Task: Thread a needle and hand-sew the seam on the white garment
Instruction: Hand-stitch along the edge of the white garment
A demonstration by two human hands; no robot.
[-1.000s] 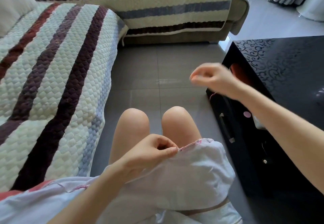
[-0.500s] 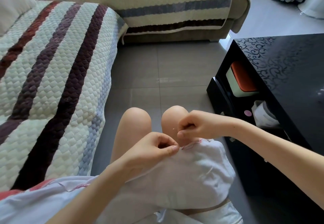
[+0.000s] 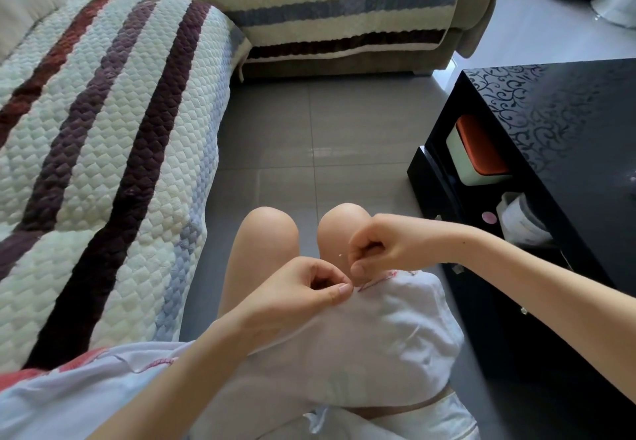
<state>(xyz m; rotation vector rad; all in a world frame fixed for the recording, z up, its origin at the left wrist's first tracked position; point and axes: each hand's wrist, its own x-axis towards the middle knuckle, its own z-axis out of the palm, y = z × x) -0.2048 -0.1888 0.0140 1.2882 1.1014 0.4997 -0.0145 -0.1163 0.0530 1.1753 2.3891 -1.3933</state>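
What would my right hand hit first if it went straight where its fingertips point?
Probably the pink-stitched seam of the white garment, just below the right hand; the left hand pinches right beside.

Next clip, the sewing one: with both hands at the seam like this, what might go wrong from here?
1. The right hand pinches the needle, seen only as a glint, right beside the left hand, whose thumb pinches the white garment at the pink seam; a stitch could prick that thumb.
2. The fabric lies over bare knees; a deep push may reach skin.
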